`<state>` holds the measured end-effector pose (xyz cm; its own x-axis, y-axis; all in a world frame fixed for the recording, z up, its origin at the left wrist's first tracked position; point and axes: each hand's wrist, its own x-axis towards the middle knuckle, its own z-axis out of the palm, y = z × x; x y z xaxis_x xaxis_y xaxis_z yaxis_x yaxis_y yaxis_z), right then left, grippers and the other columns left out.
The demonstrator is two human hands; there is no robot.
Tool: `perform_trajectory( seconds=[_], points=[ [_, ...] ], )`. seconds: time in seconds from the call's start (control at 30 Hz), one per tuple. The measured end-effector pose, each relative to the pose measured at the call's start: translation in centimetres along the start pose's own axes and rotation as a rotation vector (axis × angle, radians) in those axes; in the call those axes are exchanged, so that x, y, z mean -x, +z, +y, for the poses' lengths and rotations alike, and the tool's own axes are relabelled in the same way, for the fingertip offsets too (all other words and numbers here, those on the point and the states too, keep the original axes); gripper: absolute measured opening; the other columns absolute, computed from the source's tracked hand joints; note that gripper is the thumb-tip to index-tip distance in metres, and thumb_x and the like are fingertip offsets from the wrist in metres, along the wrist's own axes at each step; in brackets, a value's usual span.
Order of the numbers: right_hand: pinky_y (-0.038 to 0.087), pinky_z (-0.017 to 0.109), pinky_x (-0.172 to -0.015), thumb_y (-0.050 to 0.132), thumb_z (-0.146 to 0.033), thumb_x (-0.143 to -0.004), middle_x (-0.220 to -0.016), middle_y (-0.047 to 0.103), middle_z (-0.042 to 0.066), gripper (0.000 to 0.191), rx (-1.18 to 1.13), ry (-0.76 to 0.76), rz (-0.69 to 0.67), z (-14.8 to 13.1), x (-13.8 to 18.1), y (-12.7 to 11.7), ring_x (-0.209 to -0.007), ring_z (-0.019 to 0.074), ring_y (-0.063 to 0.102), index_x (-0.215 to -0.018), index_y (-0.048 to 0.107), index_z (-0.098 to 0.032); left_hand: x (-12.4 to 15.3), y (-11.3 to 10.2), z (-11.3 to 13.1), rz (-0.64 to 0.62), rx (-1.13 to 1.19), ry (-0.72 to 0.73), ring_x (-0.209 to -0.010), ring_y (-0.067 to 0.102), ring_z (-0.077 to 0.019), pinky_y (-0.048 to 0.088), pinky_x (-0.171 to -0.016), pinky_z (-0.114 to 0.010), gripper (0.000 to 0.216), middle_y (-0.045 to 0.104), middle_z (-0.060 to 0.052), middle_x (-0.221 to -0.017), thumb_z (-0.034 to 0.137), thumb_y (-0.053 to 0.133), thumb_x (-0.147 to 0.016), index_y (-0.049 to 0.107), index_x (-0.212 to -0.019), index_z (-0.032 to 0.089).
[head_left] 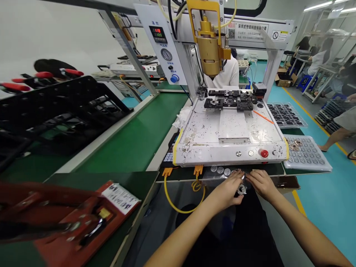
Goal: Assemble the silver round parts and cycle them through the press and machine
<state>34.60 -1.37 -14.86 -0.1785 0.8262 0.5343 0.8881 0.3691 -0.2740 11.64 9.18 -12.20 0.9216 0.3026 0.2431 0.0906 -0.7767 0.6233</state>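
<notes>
My left hand [233, 187] is closed, with a small round silver ring part [241, 189] held by its thumb and fingers. Close beside it, my right hand [261, 184] has its fingers bent and pressed together at the front edge of the bench. The tips of both hands nearly meet over a small bright piece that is mostly hidden. Just left of my fingers, several flat round discs [220, 170] lie on clear plastic in front of the machine.
A white-based press machine [205, 155] with a brass-coloured head [210, 55] stands ahead, black fixtures [230, 100] on its bed. On the right lies a plastic tray [319, 165] of round parts. A yellow cable [172, 202] hangs below. At left are a red hand press [69, 237] and green conveyor [133, 133].
</notes>
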Motion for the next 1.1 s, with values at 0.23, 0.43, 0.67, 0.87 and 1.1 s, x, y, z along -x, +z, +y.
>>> perform_trajectory(
  seconds=[0.23,0.43,0.67,0.87,1.1],
  points=[
    [0.066,0.044,-0.084,0.056,-0.012,-0.106,-0.099,0.082,0.01,0.026,-0.039,-0.033,0.129,-3.2,3.6,-0.2,-0.094,0.0264,0.078,-0.113,0.077,-0.024,-0.4,-0.9,-0.2,-0.003,0.099,-0.057,-0.159,0.043,-0.0354,0.033,-0.134,-0.057,0.038,0.053,-0.02,-0.164,0.013,0.078,-0.079,0.063,-0.114,0.02],
    [0.057,0.061,-0.112,0.054,-0.009,-0.103,-0.141,0.072,0.017,0.02,-0.073,0.063,0.103,-4.4,1.8,-0.7,-0.139,0.0339,0.064,-0.115,0.064,-0.022,-2.3,-2.6,-0.4,0.086,0.14,-0.186,-0.135,0.067,-0.0343,0.053,-0.116,-0.05,0.034,0.069,-0.015,-0.143,0.015,0.076,-0.082,0.064,-0.112,0.022],
    [0.048,0.066,-0.12,0.049,-0.007,-0.104,-0.143,0.07,0.019,0.022,-0.126,0.173,0.126,-4.3,-0.3,0.6,-0.143,0.0334,0.061,-0.114,0.061,-0.021,2.1,-3.9,-0.5,0.167,0.049,-0.173,-0.153,0.051,-0.0346,0.041,-0.128,-0.055,0.034,0.06,-0.015,-0.158,0.018,0.076,-0.086,0.063,-0.117,0.024],
    [0.047,0.063,-0.118,0.053,-0.022,-0.108,-0.146,0.067,0.018,0.01,-0.246,0.365,0.196,-4.7,-0.7,0.3,-0.141,0.0354,0.06,-0.106,0.063,-0.023,2.4,-2.7,-0.3,0.269,-0.058,-0.144,-0.134,0.064,-0.0345,0.05,-0.116,-0.056,0.037,0.072,-0.014,-0.135,0.013,0.075,-0.084,0.062,-0.117,0.022],
    [0.06,0.037,-0.075,0.058,-0.047,-0.109,-0.092,0.074,0.008,0.026,-0.44,0.643,0.208,-5.7,-2.3,-4.6,-0.083,0.0249,0.073,-0.107,0.067,-0.022,1.1,-3.4,2.3,0.399,0.05,-0.239,-0.122,0.064,-0.0335,0.05,-0.107,-0.052,0.031,0.07,-0.012,-0.124,0.012,0.076,-0.08,0.067,-0.109,0.021]
  ],
)
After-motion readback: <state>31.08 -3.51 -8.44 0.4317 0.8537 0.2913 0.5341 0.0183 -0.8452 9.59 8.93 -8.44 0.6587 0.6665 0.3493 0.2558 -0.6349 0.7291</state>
